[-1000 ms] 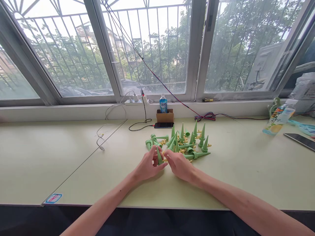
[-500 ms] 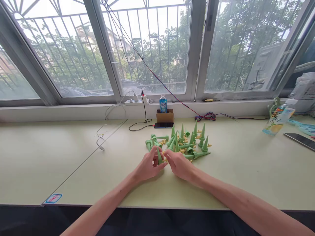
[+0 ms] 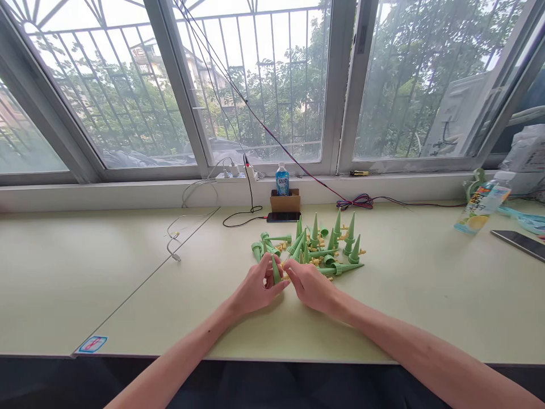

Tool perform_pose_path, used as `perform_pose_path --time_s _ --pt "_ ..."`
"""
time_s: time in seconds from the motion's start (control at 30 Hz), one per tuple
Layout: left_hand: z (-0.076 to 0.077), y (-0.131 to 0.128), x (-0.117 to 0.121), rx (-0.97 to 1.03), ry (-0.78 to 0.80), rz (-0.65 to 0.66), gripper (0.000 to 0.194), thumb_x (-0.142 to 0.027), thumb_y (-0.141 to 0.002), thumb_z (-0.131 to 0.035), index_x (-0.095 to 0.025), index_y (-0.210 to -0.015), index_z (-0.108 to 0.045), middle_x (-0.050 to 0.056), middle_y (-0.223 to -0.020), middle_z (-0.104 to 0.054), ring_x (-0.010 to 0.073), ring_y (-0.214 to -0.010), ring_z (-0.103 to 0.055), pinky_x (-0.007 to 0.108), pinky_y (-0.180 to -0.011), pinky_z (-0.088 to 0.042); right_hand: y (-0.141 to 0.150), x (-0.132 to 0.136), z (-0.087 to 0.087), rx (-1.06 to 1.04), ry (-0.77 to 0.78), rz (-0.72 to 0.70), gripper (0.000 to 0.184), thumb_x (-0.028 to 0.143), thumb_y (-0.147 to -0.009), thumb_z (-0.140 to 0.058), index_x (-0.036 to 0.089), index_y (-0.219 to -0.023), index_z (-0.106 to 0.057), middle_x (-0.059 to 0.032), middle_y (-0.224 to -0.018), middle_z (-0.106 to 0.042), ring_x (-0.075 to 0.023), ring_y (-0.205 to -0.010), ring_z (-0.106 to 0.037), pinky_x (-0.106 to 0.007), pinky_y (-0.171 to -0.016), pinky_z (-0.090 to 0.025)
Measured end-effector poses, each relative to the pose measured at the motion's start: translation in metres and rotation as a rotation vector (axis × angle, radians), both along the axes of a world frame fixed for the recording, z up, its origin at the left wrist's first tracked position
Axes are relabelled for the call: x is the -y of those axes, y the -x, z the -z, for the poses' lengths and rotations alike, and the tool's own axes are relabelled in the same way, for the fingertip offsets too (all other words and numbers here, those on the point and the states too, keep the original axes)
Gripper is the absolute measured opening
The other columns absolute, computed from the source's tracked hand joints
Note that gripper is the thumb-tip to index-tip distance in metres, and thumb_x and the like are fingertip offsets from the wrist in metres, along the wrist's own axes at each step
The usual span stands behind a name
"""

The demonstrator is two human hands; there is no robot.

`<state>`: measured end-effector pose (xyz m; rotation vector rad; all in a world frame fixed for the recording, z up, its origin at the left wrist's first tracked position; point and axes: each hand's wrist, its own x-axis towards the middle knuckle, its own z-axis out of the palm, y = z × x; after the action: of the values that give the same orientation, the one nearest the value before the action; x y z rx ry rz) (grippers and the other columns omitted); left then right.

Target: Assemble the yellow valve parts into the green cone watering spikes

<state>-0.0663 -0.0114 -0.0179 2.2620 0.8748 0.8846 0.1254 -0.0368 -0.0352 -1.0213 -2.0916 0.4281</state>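
Observation:
My left hand [image 3: 258, 285] is closed around a green plant watering spike [image 3: 276, 269], its pointed cone tilted up between the fingers. A small yellow valve [image 3: 285, 278] sticks out from the spike's right side. My right hand [image 3: 312, 285] pinches at this valve, its fingertips partly hidden. Just beyond both hands lies a pile of similar green watering spikes [image 3: 298, 245] with yellow valves. Several stand point up at the pile's right side, such as one spike [image 3: 355, 251], and others lie on their sides.
The pale table [image 3: 409, 284] runs along the windows. Behind the pile are a phone [image 3: 283, 217] on a black cable and a cardboard box [image 3: 285, 202] with a blue bottle [image 3: 282, 179]. A white cable [image 3: 174, 250] lies left; a drink bottle [image 3: 483, 204] and another phone [image 3: 520, 244] are right.

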Motion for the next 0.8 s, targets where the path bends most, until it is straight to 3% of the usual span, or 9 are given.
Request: perform_pose_path --time_s 0.8 --pt "0.0023 -0.0015 -0.0013 0.024 0.007 0.006 0.02 -0.031 -0.09 -0.058 -0.023 -0.097 -0.041 -0.004 -0.083 -0.059 0.0059 -0.051 -0.045 0.02 -0.05 -0.037 -0.0014 0.001 -0.0024 0.008 0.008 -0.015 0.016 0.019 -0.101 -0.035 0.02 -0.095 -0.05 0.0022 -0.067 -0.052 -0.0115 -0.053 -0.039 -0.021 -0.057 -0.031"
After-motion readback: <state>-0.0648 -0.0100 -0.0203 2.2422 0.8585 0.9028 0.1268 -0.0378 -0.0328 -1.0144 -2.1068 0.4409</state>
